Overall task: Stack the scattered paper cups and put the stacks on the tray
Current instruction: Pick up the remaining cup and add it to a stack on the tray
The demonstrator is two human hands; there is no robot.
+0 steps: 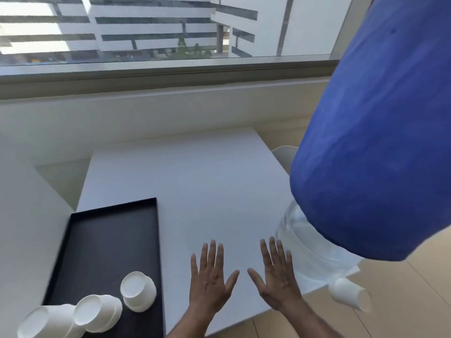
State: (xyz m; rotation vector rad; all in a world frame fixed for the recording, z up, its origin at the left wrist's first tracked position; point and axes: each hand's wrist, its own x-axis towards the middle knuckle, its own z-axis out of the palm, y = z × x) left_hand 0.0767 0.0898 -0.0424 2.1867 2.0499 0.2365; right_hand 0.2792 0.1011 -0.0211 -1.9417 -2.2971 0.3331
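A black rectangular tray [105, 235] lies on the left part of the white table. Three short stacks of white paper cups sit upside down at its near end: one [138, 291] toward the tray's right edge, one [97, 312] in the middle, one [46, 322] at the lower left. A single white paper cup [351, 297] appears off the table's right corner, tilted on its side. My left hand [211, 279] and my right hand [277, 279] are held flat over the table, fingers spread, holding nothing.
A large blue shape [380, 132] fills the right side, close to the camera. Under it stands a clear glass bowl [305, 242] on the table's right edge. A white chair back [284, 154] shows beyond the table. A window ledge runs along the back.
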